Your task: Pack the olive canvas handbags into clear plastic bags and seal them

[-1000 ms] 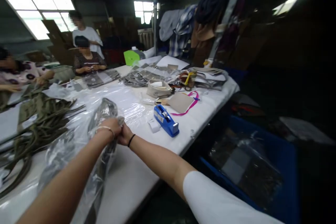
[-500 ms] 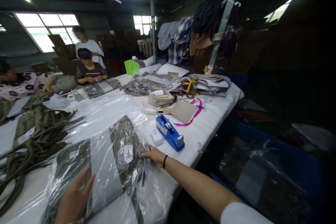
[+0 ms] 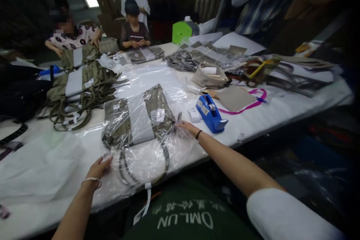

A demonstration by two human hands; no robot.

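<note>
On the table in front of me lies a clear plastic bag [image 3: 146, 157] holding a folded olive-green garment [image 3: 157, 99] with a pale paper band [image 3: 140, 120] across it. Long straps from the garment loop inside the lower part of the bag. My left hand [image 3: 101, 165], with a white bracelet on the wrist, pinches the bag's lower left edge. At the right side, my right hand [image 3: 189, 128] is closed on a gathered bit of the same plastic, beside the garment's corner. A blue tape dispenser [image 3: 210, 114] stands just beyond my right hand.
Stacked olive garments [image 3: 81, 82] with dangling straps lie to the left. A beige pouch [image 3: 209, 77], a grey-brown pad [image 3: 237, 99] and a pink ribbon [image 3: 260, 92] are at the right. Several people are across the table, beyond other bagged garments [image 3: 144, 54].
My left hand has moved from on top of the bagged garment to the bag's lower left edge. My right hand still grips the right side. The view has turned left and down.
</note>
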